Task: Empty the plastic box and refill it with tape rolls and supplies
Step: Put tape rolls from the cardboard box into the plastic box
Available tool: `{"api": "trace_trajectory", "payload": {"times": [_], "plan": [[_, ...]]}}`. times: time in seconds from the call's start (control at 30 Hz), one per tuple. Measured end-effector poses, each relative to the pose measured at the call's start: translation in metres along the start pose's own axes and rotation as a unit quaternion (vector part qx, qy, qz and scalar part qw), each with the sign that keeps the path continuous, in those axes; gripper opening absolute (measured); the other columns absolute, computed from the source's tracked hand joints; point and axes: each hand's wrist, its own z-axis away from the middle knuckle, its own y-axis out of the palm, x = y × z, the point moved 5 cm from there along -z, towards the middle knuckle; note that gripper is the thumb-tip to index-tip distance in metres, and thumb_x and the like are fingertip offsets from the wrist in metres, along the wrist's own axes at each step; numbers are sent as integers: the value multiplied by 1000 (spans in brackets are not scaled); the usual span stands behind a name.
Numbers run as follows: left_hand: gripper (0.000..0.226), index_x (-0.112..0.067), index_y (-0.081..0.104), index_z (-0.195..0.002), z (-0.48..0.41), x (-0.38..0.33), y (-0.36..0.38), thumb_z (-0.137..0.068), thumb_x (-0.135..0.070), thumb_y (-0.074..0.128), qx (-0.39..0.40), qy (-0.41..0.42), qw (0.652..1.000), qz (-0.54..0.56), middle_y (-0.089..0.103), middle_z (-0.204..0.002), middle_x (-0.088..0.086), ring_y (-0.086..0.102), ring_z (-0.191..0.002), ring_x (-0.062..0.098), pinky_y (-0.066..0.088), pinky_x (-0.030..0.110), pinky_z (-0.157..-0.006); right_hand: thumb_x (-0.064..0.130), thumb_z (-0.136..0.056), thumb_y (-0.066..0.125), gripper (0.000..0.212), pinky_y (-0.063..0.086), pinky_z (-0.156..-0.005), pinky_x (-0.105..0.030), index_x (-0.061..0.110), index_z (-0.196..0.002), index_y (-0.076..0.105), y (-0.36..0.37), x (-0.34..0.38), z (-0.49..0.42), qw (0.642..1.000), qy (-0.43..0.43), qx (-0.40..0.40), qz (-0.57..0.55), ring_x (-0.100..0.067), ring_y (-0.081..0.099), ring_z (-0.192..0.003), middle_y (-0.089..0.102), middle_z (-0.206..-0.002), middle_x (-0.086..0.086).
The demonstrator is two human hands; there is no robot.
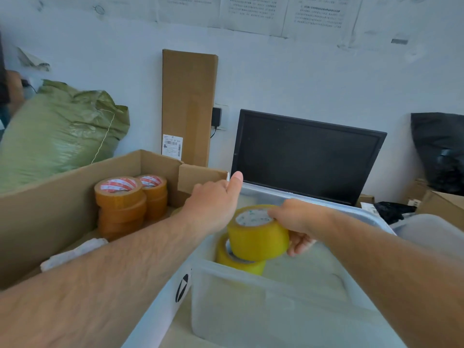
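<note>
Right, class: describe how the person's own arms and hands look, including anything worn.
Both arms are bare, no sleeve in view. The left forearm carries fine dark hair; the right forearm is too blurred to tell. The left hand and right hand wear no gloves; no watch, bracelet or ring shows on the visible parts.

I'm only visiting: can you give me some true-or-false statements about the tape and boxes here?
1. The right hand grips a yellow tape roll over the plastic box. True.
2. The plastic box holds no tape yet. False: a second yellow roll lies inside, under the held one.
3. Orange-brown tape rolls are stacked in the cardboard box. True.
4. The monitor behind the plastic box is lit. False: its screen is dark.
</note>
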Motion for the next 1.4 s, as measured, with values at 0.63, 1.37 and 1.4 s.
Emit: {"api": "trace_trajectory", "payload": {"times": [0.63, 1.37, 1.4], "plan": [[72, -16, 58, -131, -7, 5, 2, -101, -56, 6, 12, -16, 999, 49, 56, -136, 10, 47, -127, 24, 30, 36, -106, 33, -106, 40, 36, 63, -74, -44, 5, -127, 45, 38, -6, -19, 994, 26, 70, -75, -41, 74, -89, 66, -108, -24], [65, -18, 53, -130, -44, 104, -54, -98, -62, 18, -5, -251, 958, 137, 69, -92, 9, 56, -64, 17, 34, 21, -43, 32, -99, 43, 36, 42, -62, -35, 10, -80, 65, 6, 49, 17, 953, -116, -131, -246, -20, 48, -60, 58, -63, -5], [68, -19, 50, -134, -45, 110, -49, -96, -65, 18, 23, -252, 962, 98, 68, -94, 9, 60, -68, 18, 35, 20, -45, 33, -99, 43, 37, 42, -62, -35, 10, -79, 65, 8, 50, 17, 956, -121, -127, -236, -20, 48, -59, 58, -63, -5]]}}
